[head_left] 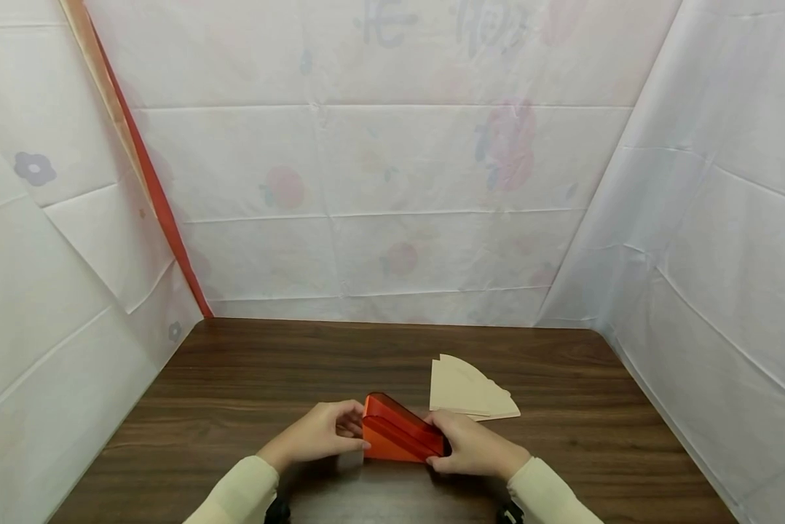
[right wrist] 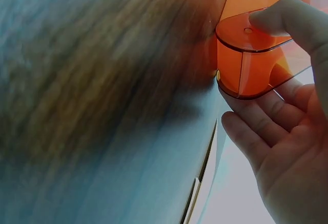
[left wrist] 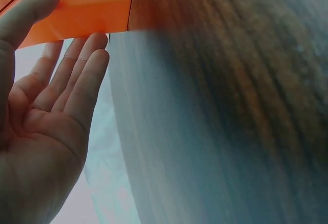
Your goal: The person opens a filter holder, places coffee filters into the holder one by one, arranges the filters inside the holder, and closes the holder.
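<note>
A see-through orange wedge-shaped box (head_left: 399, 429) stands on the table, its sloping top dropping toward the right. My left hand (head_left: 315, 434) holds its tall left end; in the left wrist view the thumb lies over one orange face (left wrist: 102, 11) and the fingertips reach the opposite side. At the low, rounded right end, my right hand (head_left: 476, 445) pinches the box, thumb on the near face and fingers behind. The right wrist view shows this rounded end (right wrist: 246, 73) close up. Just behind the right hand lie tan fan-shaped coffee filter papers (head_left: 467, 389), slightly spread.
The dark wood-grain table (head_left: 255, 378) extends around both hands. White printed sheets hang at the back (head_left: 379, 175), the left and the right. A red-orange strip (head_left: 159, 196) runs down the back left corner.
</note>
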`<state>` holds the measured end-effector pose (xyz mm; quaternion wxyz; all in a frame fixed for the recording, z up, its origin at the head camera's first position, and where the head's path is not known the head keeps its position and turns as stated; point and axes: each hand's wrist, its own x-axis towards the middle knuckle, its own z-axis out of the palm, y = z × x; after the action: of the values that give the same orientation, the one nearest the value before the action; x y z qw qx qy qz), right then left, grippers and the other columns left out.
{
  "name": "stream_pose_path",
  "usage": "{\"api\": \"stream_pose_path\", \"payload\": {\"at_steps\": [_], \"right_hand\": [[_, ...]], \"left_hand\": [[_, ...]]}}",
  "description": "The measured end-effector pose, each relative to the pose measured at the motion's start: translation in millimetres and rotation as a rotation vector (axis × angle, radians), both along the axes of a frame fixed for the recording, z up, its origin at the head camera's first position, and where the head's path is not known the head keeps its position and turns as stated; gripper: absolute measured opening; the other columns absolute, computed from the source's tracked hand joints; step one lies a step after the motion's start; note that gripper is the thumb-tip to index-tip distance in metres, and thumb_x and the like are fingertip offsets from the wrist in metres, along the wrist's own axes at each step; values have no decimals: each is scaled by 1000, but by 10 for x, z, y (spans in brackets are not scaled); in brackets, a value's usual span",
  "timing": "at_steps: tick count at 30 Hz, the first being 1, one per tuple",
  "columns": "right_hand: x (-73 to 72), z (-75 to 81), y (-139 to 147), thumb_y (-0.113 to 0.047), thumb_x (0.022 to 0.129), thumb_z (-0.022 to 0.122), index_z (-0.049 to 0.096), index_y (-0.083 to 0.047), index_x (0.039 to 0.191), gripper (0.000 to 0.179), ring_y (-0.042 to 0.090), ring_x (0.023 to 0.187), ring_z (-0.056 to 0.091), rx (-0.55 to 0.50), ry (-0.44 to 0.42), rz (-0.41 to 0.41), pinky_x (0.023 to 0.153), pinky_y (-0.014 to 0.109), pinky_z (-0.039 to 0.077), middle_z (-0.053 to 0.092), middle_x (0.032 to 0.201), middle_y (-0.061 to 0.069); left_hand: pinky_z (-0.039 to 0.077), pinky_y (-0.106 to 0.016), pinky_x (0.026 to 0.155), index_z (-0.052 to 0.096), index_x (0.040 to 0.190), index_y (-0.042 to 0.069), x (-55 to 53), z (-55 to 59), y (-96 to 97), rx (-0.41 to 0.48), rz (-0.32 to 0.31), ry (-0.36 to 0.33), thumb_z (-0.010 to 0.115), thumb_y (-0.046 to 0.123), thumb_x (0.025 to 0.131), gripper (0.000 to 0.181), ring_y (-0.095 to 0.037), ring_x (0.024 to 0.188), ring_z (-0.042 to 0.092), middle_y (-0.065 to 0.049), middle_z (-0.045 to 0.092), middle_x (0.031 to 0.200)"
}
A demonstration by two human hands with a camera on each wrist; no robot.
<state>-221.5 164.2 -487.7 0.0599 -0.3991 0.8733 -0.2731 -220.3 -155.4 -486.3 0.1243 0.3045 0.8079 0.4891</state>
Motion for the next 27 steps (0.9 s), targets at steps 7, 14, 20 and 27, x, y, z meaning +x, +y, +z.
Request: {"api": "stream_pose_path", "payload": {"at_steps": [7, 14, 20, 27], "right_hand": [[-8, -23, 15, -25, 84, 78, 60, -17, 114, 36, 3, 83, 56, -1, -19, -8, 77, 21, 49, 57, 94, -17], [-10, -23, 3, -25, 84, 78, 60, -17, 114, 36, 2, 82, 56, -7, -29, -8, 76, 21, 49, 58, 93, -16], [-8, -11, -6, -25, 84, 79, 60, -17, 114, 36, 2, 82, 56, -8, -34, -8, 76, 21, 49, 57, 93, -17], [-5, -16, -4, -25, 84, 78, 60, -16, 115, 37, 2, 82, 56, -7, -26, -7, 76, 21, 50, 58, 94, -16]], "left_hand": [[57, -28, 84, 64, 113, 11, 11, 0, 6, -6, -4, 1, 80, 25, 88, 33, -15, 96, 68, 2, 69, 104], [55, -30, 88, 64, 113, 15, 15, 10, 5, -25, -14, 5, 81, 25, 88, 32, -13, 100, 67, 5, 69, 107], [55, -32, 89, 64, 112, 17, 17, 24, 19, -32, -25, 1, 81, 25, 88, 30, -14, 102, 66, 9, 69, 107], [55, -31, 89, 65, 111, 18, 26, 8, 29, -18, -32, -15, 80, 22, 88, 28, -14, 101, 66, 8, 69, 106]]}}
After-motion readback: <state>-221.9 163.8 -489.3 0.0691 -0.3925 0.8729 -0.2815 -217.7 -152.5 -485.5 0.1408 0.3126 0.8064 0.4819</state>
